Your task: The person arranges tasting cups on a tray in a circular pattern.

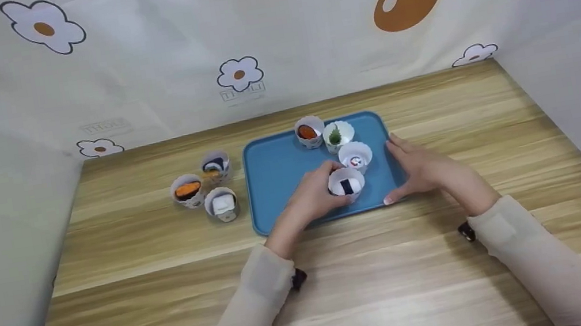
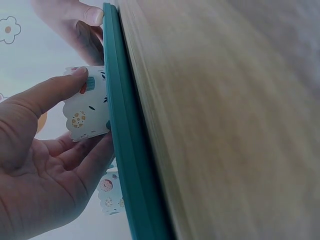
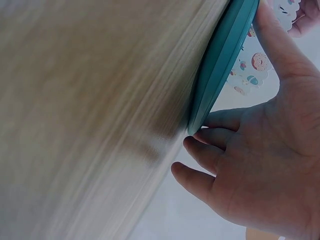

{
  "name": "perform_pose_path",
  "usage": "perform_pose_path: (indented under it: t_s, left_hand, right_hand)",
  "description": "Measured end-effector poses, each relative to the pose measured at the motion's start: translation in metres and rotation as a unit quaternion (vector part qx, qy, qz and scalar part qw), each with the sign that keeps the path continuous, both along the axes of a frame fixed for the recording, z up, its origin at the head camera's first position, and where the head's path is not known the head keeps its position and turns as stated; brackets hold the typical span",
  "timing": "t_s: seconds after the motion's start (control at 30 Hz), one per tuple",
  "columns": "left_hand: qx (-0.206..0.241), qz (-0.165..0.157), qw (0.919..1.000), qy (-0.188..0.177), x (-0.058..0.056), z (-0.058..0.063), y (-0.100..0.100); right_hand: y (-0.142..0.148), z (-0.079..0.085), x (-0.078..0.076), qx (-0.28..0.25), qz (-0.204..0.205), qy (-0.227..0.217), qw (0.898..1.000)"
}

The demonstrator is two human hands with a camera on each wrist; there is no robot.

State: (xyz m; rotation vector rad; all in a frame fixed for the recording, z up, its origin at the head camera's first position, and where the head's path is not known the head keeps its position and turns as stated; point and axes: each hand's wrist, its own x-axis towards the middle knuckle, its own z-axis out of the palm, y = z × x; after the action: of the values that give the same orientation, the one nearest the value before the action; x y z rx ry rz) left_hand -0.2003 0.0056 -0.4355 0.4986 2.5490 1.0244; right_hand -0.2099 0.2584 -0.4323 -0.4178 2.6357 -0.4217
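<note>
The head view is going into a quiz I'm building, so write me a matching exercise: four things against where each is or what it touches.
1. Left hand
2. Right hand
3. Green-leaf cup
4. White-block cup

A. Touching the right end of the blue tray
B. Standing in the tray
C. Standing on the wooden tabletop
D. Gripping another cup

Pairs: 1-D, 2-A, 3-B, 4-C

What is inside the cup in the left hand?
The cup in the left hand holds a black-banded white piece. Whatever lies directly beneath that piece, including the cup's floor there, is covered.
</note>
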Motion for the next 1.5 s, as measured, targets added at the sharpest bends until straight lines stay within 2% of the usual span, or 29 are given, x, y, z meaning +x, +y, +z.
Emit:
perform_pose_path:
  t_s: [0.43,0.67,1.5]
  left_hand:
    - [0.005,-0.012,0.9999,0.011,0.001,0.005,-0.005]
    - [0.020,-0.004,0.9998,-0.008,0.001,0.010,-0.008]
    - [0.018,-0.001,0.9998,-0.002,0.000,0.015,-0.026]
  right_hand:
    - [-0.001,-0.001,0.000,-0.014,-0.003,-0.004,1.000]
    - [-0.001,-0.001,-0.001,-0.013,-0.007,-0.007,1.000]
    - [-0.002,0.002,0.002,-0.009,-0.001,-0.001,1.000]
